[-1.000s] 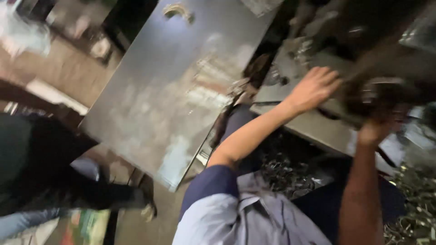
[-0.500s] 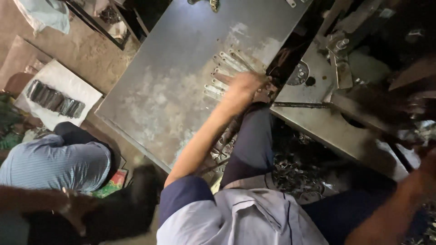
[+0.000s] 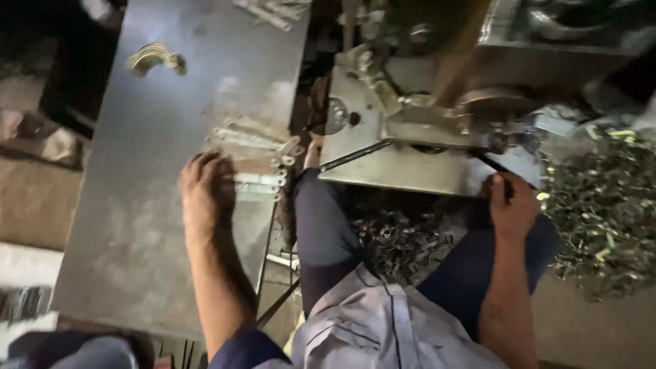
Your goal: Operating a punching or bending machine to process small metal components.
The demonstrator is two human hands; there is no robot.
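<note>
Several strips lie under my left hand, fingers curled to pick one; my right hand grips the press lever. Feeding needs careful alignment.

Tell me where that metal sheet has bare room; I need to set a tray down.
The metal sheet is bare from the curved pieces down past the left hand. It is crowded beside that hand, where flat strips lie, and scrap fills the far right.

left grip palm down, fingers spread | right grip fisted
</note>
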